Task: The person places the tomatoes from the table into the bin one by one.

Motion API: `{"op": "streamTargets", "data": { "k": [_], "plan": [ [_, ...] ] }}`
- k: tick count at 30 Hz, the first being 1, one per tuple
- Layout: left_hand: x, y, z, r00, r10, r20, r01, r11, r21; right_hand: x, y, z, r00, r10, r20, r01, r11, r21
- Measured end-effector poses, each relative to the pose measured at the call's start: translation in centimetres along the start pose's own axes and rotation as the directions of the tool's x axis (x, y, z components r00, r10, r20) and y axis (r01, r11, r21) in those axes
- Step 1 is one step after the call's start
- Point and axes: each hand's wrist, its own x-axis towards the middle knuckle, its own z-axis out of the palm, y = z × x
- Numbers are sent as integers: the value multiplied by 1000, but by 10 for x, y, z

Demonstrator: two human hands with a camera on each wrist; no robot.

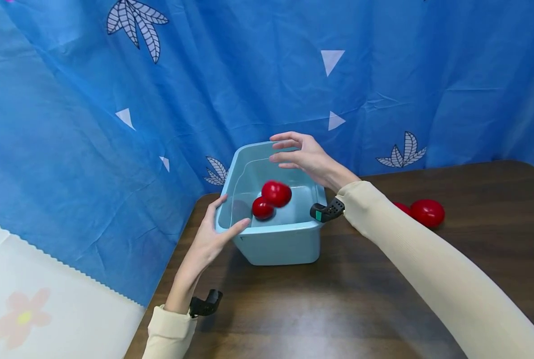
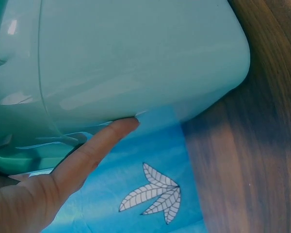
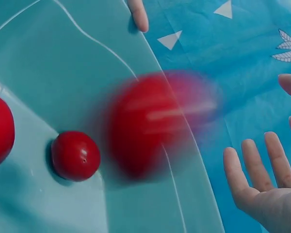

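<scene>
Tomato [image 1: 276, 193] mid-air over bin [image 1: 279, 242], long axis level; hands spread

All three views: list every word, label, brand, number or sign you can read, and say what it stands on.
None: no view shows any readable text.
Blue curtain: only printed white leaves and triangles, no letters.
Light blue tub: plain walls, no label in view.
Red tomatoes in the tub: unmarked; one is motion-blurred in the right wrist view.
Black wrist strap by the right hand: a small green patch, nothing legible on it.
</scene>
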Motion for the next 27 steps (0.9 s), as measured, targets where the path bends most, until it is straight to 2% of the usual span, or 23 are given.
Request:
{"op": "streamTargets", "data": {
  "k": [8, 13, 17, 21, 24, 27],
  "plan": [
    [-1, 3, 0, 1000, -2, -1, 2, 1000, 4, -8, -7, -2, 999, 3, 43, -2, 1000, -22],
    [-2, 4, 1, 1000, -4, -2, 4, 1000, 2, -19, -15, -14, 997, -16, 77, 17, 1000, -19],
    [-3, 4, 1, 1000, -4, -10, 4, 1000, 18, -31, -26, -35, 997, -34, 76, 36, 999, -31],
    [-3, 4, 1, 1000, 3, -12, -3, 1000, 27, -49, -30, -64, 999, -22, 41, 26, 995, -95],
    [-3, 4, 1, 1000, 9, -15, -9, 999, 34, -63, -24, -89, 1000, 17, 2, -16, 982, -187],
    [-3, 3, 2, 1000, 10, -18, -9, 999, 40, -77, -10, -114, 996, 78, -37, -85, 957, -276]
  ]
}}
